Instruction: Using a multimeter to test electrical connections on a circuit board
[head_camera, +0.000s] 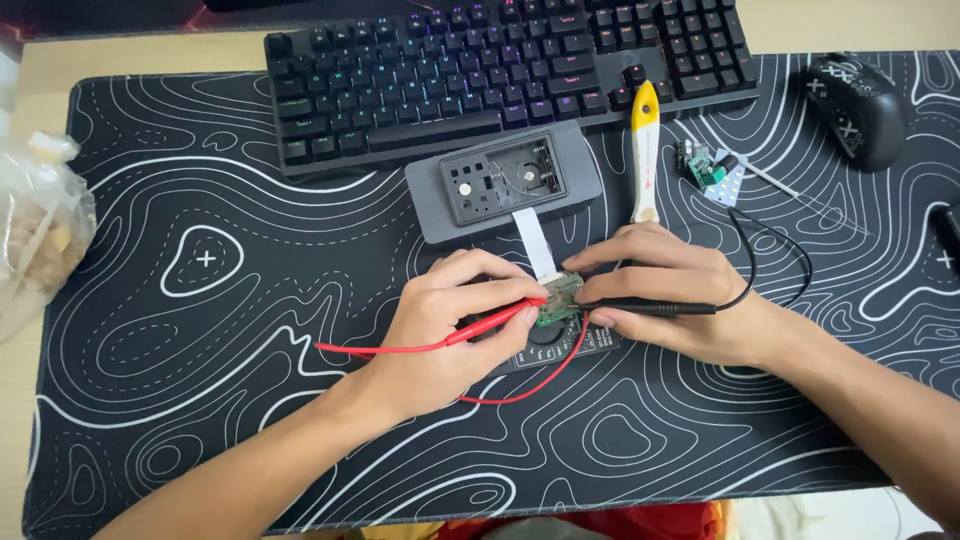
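While the bag at far left holds pale lumps, the left hand pinches a red probe, tip right, onto the board mid-mat. Opposite, the right hand grips a black probe, tip left. Behind, the grey case lies open, battery slot empty.

Red probe, black probe (green board)

Red probe, black probe — tips touching small green board
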